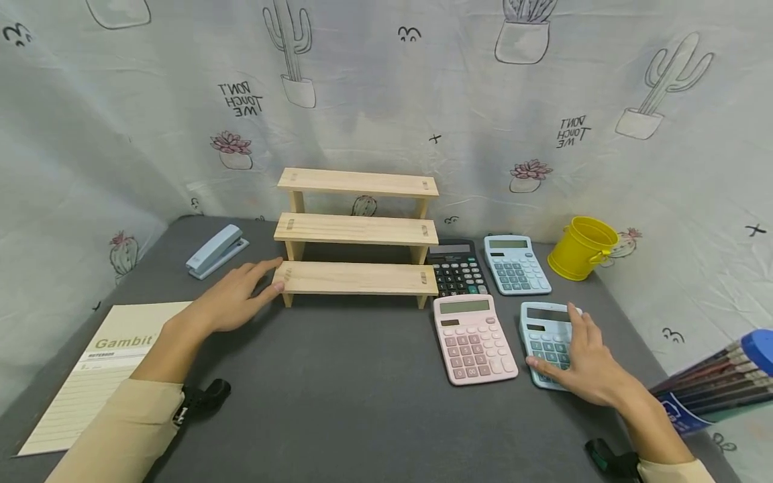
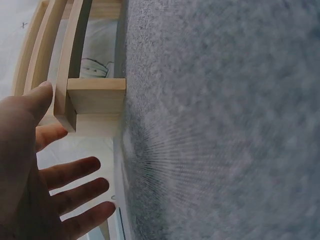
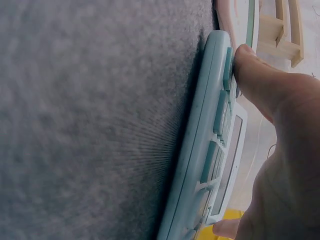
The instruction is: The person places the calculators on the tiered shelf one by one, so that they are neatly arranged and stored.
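A three-tier wooden stand (image 1: 356, 277) stands at the back middle. My left hand (image 1: 232, 295) is at the left end of its lowest board, fingers extended; in the left wrist view the fingers are spread and the thumb and forefinger lie close to the board's end. A light-blue calculator (image 1: 546, 335) lies flat on the right. Over its right side is my right hand (image 1: 588, 355), thumb near the left edge and fingers by the upper right corner. In the right wrist view the thumb reaches the keys; firm contact cannot be told.
Beside the right hand lie a pink calculator (image 1: 477, 342), a black calculator (image 1: 455, 268) partly covered, and another light-blue calculator (image 1: 516, 265). A yellow bucket (image 1: 582, 248) and a pencil tub (image 1: 718, 382) stand right. Left are a stapler (image 1: 216, 251) and a notepad (image 1: 78, 396).
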{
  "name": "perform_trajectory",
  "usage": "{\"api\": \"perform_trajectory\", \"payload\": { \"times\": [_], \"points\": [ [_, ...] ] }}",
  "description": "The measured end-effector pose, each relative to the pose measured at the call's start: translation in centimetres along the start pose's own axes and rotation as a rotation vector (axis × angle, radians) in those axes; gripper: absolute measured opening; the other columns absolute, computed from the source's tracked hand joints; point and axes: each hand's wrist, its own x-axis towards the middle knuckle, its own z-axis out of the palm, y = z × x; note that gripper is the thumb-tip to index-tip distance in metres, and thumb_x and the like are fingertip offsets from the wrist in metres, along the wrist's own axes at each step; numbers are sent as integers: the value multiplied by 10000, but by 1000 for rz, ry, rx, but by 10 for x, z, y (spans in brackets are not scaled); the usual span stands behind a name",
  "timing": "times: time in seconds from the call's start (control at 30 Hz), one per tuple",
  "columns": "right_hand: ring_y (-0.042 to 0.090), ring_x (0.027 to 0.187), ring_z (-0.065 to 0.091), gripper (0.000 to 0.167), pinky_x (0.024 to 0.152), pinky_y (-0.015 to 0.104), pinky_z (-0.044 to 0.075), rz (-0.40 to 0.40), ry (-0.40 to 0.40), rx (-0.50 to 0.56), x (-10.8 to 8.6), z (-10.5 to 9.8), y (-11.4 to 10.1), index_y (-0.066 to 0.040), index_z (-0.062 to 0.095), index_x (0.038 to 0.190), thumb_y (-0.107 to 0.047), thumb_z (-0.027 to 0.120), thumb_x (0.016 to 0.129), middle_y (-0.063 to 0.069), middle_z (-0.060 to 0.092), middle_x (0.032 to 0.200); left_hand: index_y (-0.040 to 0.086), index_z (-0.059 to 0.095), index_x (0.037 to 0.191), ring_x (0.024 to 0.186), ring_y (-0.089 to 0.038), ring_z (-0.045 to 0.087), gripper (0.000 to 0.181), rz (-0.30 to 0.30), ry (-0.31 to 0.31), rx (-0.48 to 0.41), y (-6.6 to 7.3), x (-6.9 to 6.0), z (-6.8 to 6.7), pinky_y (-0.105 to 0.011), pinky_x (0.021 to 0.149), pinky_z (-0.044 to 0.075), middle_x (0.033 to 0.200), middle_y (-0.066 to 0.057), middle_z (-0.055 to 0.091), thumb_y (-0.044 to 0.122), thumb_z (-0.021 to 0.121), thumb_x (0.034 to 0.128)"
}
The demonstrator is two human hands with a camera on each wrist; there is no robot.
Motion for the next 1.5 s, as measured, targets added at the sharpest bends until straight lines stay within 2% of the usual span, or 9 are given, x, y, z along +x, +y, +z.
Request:
{"api": "perform_trajectory", "payload": {
  "times": [0.3,0.53,0.7,0.93,1.07,1.23,1.4,1.5],
  "points": [
    [723,1316,199,1380,1001,821,257,30,-41,-11,2,-2,-6,42,-217,1566,-706,695,851,508,5,1534,125,299,1571,1281,-462,552,646,24,-26,-171,-11,3,0,-648,964,455,1425,-277,530,474,515,1072],
    [688,1338,162,1413,1018,818,196,3,-21,49,-2,0,-6,59,-203,1564,-643,773,821,486,-6,1549,200,267,1577,1230,-450,592,659,12,-56,-225,-22,10,3,-578,875,517,1392,-275,555,500,535,1055],
    [677,1308,210,1450,998,822,221,-14,-1,66,-1,-2,-3,41,-179,1579,-608,835,772,475,52,1538,221,270,1568,1233,-464,590,665,-7,-74,-254,-25,11,1,-541,837,538,1403,-290,544,506,560,1042],
    [704,1228,285,1411,900,841,290,-7,52,92,-1,-6,1,-10,-152,1605,-504,871,768,466,136,1507,232,285,1563,1249,-493,576,681,-20,-106,-269,-25,12,0,-533,834,546,1439,-309,517,524,585,1026],
    [709,1182,316,1402,857,840,313,-6,109,97,-1,-8,-2,-26,-134,1613,-475,883,760,463,167,1491,242,275,1565,1247,-493,573,680,-30,-113,-272,-25,11,-2,-528,829,544,1443,-304,507,522,582,1028],
    [680,1197,312,1378,902,822,300,-26,206,140,0,-12,-8,-8,-92,1613,-398,902,742,461,193,1485,266,273,1559,1243,-483,573,666,-37,-125,-287,-26,9,-3,-496,809,545,1444,-294,502,508,592,1027],
    [650,1275,264,1339,940,829,265,-39,255,205,2,-20,-14,-73,-82,1629,-360,890,754,425,161,1530,242,286,1555,1260,-486,555,658,-12,-120,-310,-27,11,-3,-502,810,542,1441,-287,498,478,605,1030],
    [634,1288,249,1323,955,834,251,-54,271,234,4,-25,-18,-112,-84,1635,-349,882,763,406,144,1549,235,293,1551,1283,-482,541,657,-18,-121,-314,-27,13,-2,-526,849,535,1452,-274,491,485,603,1028]
  ]
}}
